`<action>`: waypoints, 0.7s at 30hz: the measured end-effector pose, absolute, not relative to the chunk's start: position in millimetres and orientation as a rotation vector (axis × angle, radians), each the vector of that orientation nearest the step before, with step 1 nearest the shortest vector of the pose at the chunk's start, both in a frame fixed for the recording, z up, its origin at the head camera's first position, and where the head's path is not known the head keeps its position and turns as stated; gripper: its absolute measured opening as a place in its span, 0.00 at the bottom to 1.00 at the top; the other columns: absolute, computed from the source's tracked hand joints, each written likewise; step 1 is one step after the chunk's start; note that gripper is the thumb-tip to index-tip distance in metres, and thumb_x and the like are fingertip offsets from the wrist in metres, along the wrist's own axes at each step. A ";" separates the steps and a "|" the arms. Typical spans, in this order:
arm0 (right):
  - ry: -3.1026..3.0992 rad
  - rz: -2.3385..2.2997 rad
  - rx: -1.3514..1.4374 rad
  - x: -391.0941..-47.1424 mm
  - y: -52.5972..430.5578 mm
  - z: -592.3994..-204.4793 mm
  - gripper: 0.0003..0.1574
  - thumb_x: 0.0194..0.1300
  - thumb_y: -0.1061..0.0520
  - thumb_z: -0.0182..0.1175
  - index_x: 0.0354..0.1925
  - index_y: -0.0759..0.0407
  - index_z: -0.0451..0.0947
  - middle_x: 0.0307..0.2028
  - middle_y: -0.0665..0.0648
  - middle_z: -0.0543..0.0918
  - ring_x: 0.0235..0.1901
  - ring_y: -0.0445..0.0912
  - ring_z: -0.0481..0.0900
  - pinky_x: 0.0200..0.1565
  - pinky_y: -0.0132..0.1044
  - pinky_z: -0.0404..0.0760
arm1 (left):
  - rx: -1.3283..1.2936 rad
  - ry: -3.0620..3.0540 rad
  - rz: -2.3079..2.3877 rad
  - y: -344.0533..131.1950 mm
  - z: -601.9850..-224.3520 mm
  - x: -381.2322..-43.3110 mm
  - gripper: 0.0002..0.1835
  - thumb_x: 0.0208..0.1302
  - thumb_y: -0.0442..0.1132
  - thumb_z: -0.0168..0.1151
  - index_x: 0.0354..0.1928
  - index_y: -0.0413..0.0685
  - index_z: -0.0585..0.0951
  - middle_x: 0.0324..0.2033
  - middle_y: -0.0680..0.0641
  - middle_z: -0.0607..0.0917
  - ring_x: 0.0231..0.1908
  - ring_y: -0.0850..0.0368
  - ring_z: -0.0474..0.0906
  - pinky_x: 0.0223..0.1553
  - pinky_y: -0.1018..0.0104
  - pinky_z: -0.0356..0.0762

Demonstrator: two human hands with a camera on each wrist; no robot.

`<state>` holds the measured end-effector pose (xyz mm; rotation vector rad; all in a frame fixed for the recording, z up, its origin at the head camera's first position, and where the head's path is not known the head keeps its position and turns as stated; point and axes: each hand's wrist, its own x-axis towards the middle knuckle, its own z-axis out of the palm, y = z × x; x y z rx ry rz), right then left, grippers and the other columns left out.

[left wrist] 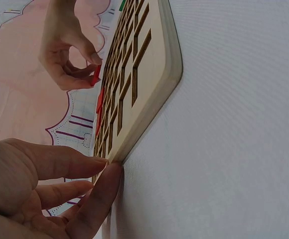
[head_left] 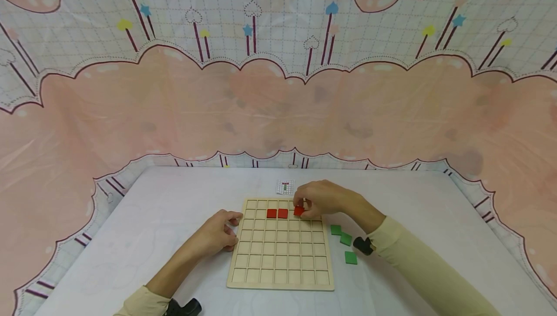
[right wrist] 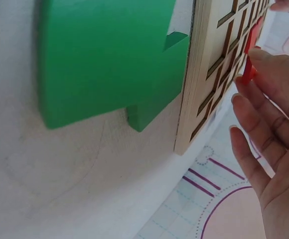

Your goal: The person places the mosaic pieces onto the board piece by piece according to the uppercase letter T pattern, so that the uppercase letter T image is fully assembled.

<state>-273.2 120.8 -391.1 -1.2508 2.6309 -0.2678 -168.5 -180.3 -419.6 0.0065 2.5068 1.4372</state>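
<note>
Nearest the head camera, a pale yellow right sleeve point(head_left: 428, 263) is stretching in from the lower right. Behind everything, a pink cloud-patterned backdrop point(head_left: 261, 112) is hanging. A white table point(head_left: 165, 200) is spreading below it, and a wooden grid board point(head_left: 283, 277) is lying flat on the table. The right hand point(head_left: 321, 197) is pinching a held red tile point(head_left: 298, 211) between thumb and fingers, tilted over the board's far right part; whether that tile is touching the board, I cannot tell. The left hand point(head_left: 215, 233) is resting fingertips against the board's left edge, its fingers loosely bent. A small printed card point(head_left: 285, 187) is lying just beyond the board's far edge. Two red tiles point(head_left: 271, 213) are sitting side by side in the grid's second row, and three green tiles point(head_left: 350, 258) are lying right of the board.
</note>
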 end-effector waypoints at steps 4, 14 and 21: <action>2.622 -0.242 -1.309 -274.4 118.7 -392.2 0.13 0.64 0.48 0.70 0.47 0.45 0.84 0.36 0.41 0.80 0.33 0.36 0.75 0.36 0.30 0.76 | 0.009 2.505 1.443 -180.1 -419.7 -169.0 0.36 0.51 0.14 0.61 0.67 0.32 0.73 0.48 0.42 0.73 0.32 0.53 0.74 0.27 0.62 0.81; 2.612 -0.208 -1.365 -275.0 112.9 -393.3 0.11 0.65 0.49 0.69 0.46 0.45 0.84 0.38 0.42 0.80 0.34 0.36 0.74 0.37 0.30 0.75 | 0.008 2.504 1.451 -179.7 -421.3 -169.3 0.36 0.51 0.14 0.61 0.66 0.31 0.73 0.48 0.41 0.73 0.32 0.53 0.74 0.26 0.64 0.81; 2.618 -0.197 -1.379 -275.5 110.4 -394.0 0.09 0.65 0.50 0.69 0.45 0.45 0.84 0.37 0.42 0.80 0.34 0.36 0.74 0.37 0.31 0.75 | 0.011 2.512 1.443 -179.8 -421.3 -169.2 0.36 0.51 0.14 0.61 0.66 0.31 0.73 0.48 0.41 0.73 0.31 0.53 0.74 0.26 0.64 0.80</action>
